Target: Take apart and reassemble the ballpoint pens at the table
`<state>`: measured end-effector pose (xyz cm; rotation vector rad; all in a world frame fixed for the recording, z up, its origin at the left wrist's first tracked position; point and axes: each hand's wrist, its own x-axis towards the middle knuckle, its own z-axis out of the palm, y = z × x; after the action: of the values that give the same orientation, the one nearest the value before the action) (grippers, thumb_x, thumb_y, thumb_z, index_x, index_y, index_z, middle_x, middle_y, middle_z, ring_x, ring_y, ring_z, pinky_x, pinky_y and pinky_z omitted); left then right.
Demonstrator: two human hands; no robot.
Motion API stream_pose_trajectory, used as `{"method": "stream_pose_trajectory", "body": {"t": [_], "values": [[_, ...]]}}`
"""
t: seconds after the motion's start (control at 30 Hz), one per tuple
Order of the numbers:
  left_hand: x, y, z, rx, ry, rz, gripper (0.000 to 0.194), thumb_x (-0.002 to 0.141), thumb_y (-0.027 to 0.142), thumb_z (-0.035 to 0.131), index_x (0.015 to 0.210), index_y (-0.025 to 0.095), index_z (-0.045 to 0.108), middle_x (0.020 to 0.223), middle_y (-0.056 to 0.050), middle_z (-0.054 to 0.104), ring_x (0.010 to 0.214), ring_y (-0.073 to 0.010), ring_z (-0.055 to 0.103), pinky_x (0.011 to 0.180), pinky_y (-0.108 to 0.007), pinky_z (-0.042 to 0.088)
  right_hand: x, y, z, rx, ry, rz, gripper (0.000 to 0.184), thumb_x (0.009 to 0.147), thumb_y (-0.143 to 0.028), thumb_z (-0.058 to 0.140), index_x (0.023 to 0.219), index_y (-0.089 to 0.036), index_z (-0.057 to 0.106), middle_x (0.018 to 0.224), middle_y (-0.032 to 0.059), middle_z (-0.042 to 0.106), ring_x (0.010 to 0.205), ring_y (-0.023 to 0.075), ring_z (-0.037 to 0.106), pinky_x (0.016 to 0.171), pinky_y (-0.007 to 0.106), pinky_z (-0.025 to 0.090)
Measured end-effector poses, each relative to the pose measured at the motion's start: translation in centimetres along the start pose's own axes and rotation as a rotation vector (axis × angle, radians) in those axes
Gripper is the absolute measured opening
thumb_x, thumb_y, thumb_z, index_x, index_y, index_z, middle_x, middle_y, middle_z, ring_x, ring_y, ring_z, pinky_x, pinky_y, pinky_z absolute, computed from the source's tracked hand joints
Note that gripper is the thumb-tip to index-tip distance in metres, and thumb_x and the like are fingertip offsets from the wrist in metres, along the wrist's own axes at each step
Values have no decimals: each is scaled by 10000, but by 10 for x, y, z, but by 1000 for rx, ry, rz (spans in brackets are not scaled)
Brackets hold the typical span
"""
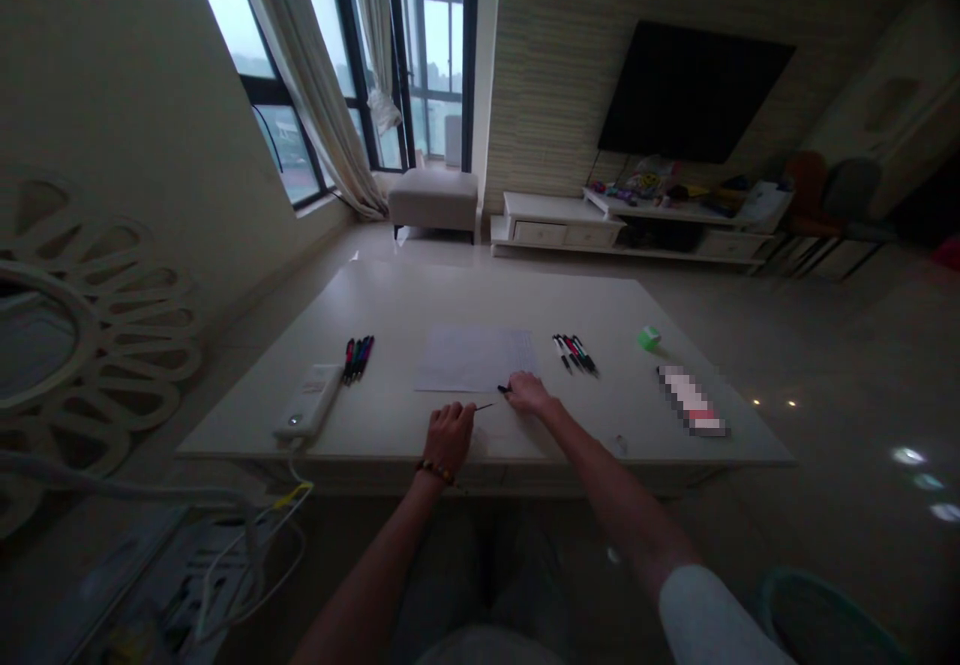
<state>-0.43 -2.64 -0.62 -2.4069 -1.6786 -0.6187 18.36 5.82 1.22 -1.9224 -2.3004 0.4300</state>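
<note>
Just in front of the white paper (469,357), my left hand (448,435) is closed on a thin dark rod that looks like a pen refill (485,406), its tip pointing right. My right hand (529,393) rests at the paper's near right corner, fingers closed around a short black pen part (504,389); most of that part is hidden by the hand. A gap separates the two pieces. To the left of the paper lies a row of dark coloured pens (358,359). Another group of pens (575,353), with white, red and black barrels, lies to its right.
A white power strip (311,400) with a cable sits at the table's left. On the right are a green and white cube (649,338), a pixelated red and white item (691,401) and a small clear object (620,442). The white table's (480,290) front edge runs below my hands.
</note>
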Motion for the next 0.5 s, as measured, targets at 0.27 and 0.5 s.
{"method": "stream_pose_trajectory", "body": {"t": [0.27,0.5], "values": [[0,0,0,27,-12,-4,208,895,225,350,1002,234,528,843,-39,546,798,-174,485,705,-310,302,-8,-8,-2,25,18,-88,196,727,-192,580,889,-100,643,966,175,644,922,231,578,794,306,397],[0,1,-1,16,-20,-11,212,897,241,349,1025,230,517,849,-42,551,801,-178,482,711,-318,301,-40,12,1,699,74,-57,182,707,-251,553,760,-107,651,688,50,666,613,136,587,571,224,421]]}}
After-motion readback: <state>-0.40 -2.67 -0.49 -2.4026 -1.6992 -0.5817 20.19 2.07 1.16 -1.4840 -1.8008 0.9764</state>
